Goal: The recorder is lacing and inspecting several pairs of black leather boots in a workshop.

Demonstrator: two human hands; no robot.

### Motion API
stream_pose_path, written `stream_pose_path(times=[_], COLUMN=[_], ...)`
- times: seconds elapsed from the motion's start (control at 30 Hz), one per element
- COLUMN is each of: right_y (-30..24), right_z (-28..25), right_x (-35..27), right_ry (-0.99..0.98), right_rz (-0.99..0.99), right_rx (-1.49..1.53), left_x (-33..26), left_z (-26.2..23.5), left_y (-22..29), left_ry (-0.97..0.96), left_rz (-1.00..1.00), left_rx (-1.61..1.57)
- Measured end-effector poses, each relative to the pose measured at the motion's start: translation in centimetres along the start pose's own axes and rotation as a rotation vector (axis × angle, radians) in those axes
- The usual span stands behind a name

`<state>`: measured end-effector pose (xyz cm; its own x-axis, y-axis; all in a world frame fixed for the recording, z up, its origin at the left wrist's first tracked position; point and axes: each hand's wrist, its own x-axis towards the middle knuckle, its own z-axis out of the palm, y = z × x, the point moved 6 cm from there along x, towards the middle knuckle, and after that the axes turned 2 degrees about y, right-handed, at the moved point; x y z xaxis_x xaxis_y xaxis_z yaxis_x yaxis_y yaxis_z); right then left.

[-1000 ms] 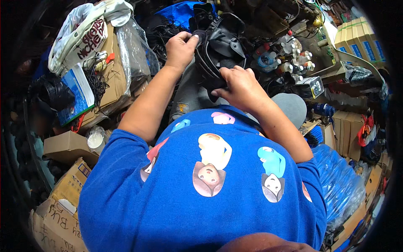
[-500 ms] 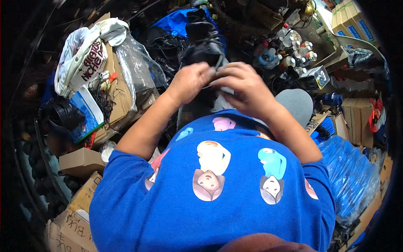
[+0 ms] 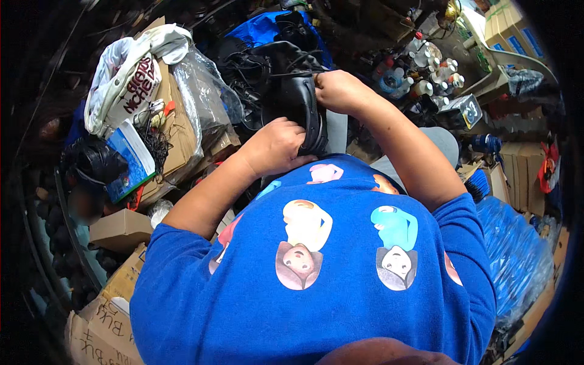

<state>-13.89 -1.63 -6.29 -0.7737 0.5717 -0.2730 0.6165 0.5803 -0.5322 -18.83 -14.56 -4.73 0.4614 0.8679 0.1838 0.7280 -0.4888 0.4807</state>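
Note:
A black leather shoe (image 3: 291,94) with a glossy surface lies across my lap, one end near my shirt. My left hand (image 3: 277,145) is closed on its near end, the fingertips hidden behind the edge. Farther up on the right side, my right hand (image 3: 344,91) pinches the shoe's rim, and its fingers are partly hidden. Dark laces or cords (image 3: 295,64) show at the far end. More tangled black items (image 3: 240,67) lie just left of the shoe, too dark to tell apart.
At the left are a white cloth bag (image 3: 131,82), clear plastic (image 3: 210,91) over cardboard and a small carton (image 3: 121,230). Several bottles (image 3: 426,73) crowd the far right. Blue plastic wrap (image 3: 514,249) lies at the right, and a blue sheet (image 3: 261,29) at the back.
My hands were together over the shoe and have parted. The left came down to the near end, and the right went up along the right side. More of the shoe's glossy surface shows.

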Motion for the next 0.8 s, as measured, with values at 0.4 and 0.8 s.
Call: stream_pose_path(times=[0.4,0.8], right_y=[6.0,14.6], right_z=[-0.7,0.6], right_x=[-0.1,-5.4], right_ry=[0.323,0.144], right_rz=[-0.105,0.387], right_rx=[0.859,0.47], left_x=[0.6,2.9], left_z=[-0.1,1.4], left_y=[-2.8,0.1], left_ry=[-0.264,0.142], left_rz=[-0.403,-0.269], left_rx=[-0.212,0.208])
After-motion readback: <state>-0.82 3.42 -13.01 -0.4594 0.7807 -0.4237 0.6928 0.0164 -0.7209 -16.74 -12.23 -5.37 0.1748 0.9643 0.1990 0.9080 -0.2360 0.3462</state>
